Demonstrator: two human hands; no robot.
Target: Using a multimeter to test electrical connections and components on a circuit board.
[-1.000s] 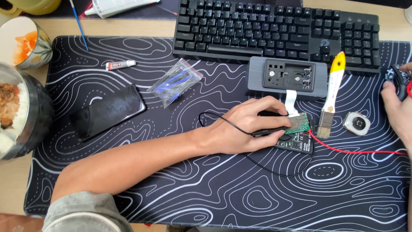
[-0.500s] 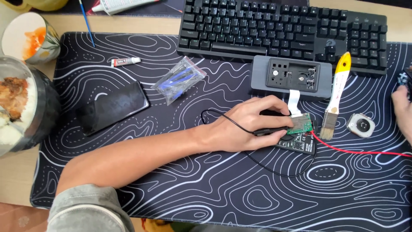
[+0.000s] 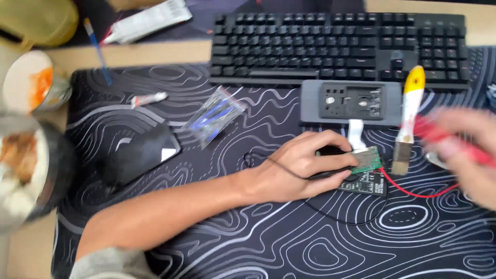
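Circuit board, small and green, lies on the black patterned desk mat just below the grey housing, joined to it by a white ribbon. Left hand presses its fingers together on the board's left edge, pinning it. Right hand, blurred at the board's right, seems to grip a red tool; its fingers cannot be made out. A yellow-handled brush lies between. Judged step: steadying the board; next calls for a precise tool touch.
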